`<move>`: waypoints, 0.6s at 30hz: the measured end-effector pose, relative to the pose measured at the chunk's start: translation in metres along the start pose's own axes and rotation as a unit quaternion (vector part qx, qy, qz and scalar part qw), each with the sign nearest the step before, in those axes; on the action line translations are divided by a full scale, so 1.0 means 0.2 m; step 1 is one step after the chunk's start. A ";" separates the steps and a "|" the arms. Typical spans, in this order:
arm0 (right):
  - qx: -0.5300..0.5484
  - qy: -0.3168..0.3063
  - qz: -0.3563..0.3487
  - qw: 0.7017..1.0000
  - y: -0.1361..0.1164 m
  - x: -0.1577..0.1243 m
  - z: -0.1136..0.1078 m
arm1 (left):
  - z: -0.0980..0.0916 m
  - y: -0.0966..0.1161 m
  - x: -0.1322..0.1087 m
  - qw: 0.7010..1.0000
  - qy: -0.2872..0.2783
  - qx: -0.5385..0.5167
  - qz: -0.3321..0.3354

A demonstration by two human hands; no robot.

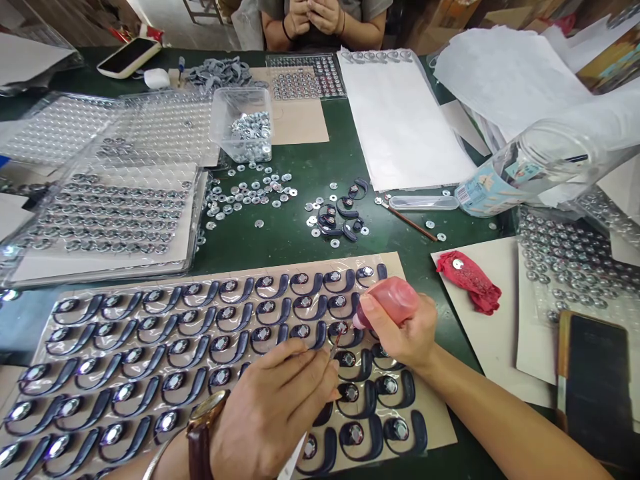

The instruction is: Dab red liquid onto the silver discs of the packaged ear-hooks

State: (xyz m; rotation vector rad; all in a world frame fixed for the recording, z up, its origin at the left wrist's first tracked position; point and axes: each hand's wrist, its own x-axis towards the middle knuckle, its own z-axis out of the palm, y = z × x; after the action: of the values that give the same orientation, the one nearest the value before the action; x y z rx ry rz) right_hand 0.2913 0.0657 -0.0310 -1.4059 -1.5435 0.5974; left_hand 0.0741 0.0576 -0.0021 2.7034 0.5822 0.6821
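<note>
With the left hand [270, 413] pinching one thin pick [334, 347] and the right hand [407, 333] gripping one pink bottle [395, 300] over the third row, the person is seemingly working midway down one card [440, 427] of ear hooks [227, 320] (dozens, in roughly six rows), treated and untreated pieces looking alike.

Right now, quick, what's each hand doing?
Left hand: closed, pinching a thin tool.
Right hand: closed, holding a pink bottle.
</note>
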 end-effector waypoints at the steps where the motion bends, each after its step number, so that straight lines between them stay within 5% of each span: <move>1: -0.003 0.000 -0.006 1.000 0.00 0.00 0.00 | 0.00 -0.01 0.00 1.000 0.000 -0.022 -0.007; 8: 0.010 0.007 -0.053 0.999 -0.03 0.00 0.01 | -0.03 -0.07 0.03 0.979 0.032 -0.176 -0.098; 11: 0.070 0.017 -0.016 0.997 -0.04 0.03 -0.01 | -0.05 -0.09 0.04 0.971 0.042 -0.198 -0.124; 15: 0.102 -0.031 0.061 0.992 -0.05 0.11 -0.02 | -0.05 -0.09 0.03 0.983 0.047 -0.160 -0.073; 18: 0.090 0.009 0.060 0.994 -0.03 0.16 0.00 | -0.04 -0.10 0.03 0.997 0.030 -0.064 -0.021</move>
State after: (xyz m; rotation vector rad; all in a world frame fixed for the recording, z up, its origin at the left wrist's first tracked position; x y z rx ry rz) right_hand 0.2921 0.0940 -0.0164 -1.3685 -1.3614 0.7760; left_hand 0.0687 0.0799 -0.0016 2.5524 0.5881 0.7642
